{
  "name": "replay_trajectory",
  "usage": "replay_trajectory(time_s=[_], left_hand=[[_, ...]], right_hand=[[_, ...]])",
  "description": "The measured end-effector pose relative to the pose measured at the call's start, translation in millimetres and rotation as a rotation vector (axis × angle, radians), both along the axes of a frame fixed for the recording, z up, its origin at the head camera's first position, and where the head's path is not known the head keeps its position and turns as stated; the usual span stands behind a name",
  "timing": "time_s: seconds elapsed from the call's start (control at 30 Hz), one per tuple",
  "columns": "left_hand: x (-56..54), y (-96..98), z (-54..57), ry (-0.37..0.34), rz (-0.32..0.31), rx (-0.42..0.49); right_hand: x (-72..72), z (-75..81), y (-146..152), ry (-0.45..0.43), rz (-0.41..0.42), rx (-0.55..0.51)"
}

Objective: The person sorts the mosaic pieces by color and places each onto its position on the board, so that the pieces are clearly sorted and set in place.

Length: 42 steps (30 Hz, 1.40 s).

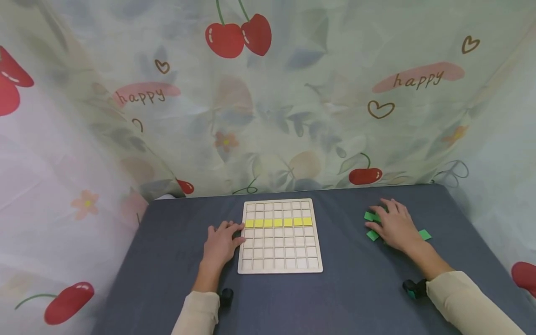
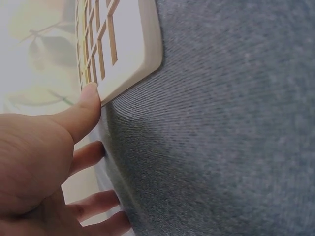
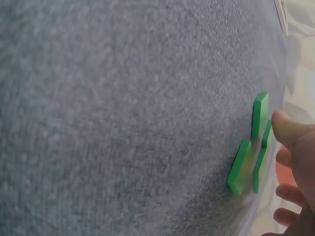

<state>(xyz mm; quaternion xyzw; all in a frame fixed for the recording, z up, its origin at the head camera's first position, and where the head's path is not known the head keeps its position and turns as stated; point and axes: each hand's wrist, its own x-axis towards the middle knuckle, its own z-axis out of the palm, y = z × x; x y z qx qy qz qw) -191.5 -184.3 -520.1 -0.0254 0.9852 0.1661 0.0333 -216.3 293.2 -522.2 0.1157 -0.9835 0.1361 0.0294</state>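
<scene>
A pale wooden grid board lies flat on the dark cloth, its third row from the far side filled with yellow square tiles. At its left edge rests my left hand; in the left wrist view the thumb touches the board's rim while the other fingers spread down by the cloth. To the right of the board, my right hand hovers over or touches loose green tiles, partly covering them. In the right wrist view several green tiles lie beside the thumb, none visibly gripped.
Dark grey cloth covers the table. One green tile lies to the right of my right wrist. A printed curtain with cherries hangs behind the table and along both sides. Each wrist wears a black camera.
</scene>
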Motion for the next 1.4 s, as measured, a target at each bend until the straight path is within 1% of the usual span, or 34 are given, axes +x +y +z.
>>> replay_trajectory(time_s=[0.17, 0.3, 0.53, 0.73, 0.9, 1.03, 1.2, 1.27, 1.4], left_hand=[[-2.0, -1.6, 2.0, -0.016, 0.023, 0.014], [-3.0, -1.9, 3.6, -0.013, 0.031, 0.024], [-4.3, -2.6, 5.9, -0.010, 0.026, 0.031], [-6.0, -5.7, 4.7, -0.034, 0.007, 0.001], [-7.1, -7.6, 2.1, -0.045, -0.003, 0.003], [-5.6, -7.0, 2.0, -0.046, -0.008, 0.001], [-4.2, -6.6, 3.0, -0.044, -0.008, -0.001], [-4.4, -7.0, 3.1, -0.046, -0.005, 0.004], [-4.7, -7.9, 3.0, -0.050, -0.007, 0.010]], right_hand=[[-0.5, -4.0, 3, 0.042, -0.011, 0.007], [-1.0, -5.2, 3, 0.055, -0.001, -0.002], [-3.2, -4.7, 0, 0.047, -0.007, -0.018], [-6.7, -5.2, -6, 0.032, -0.022, -0.023], [-10.0, -4.4, -10, 0.044, -0.006, 0.028], [-11.6, -3.2, -11, 0.051, 0.018, 0.055], [-11.5, 3.4, -17, 0.006, 0.034, 0.029], [-11.2, 6.0, -21, -0.023, 0.029, 0.017], [-12.1, 9.3, -30, -0.047, 0.020, 0.002]])
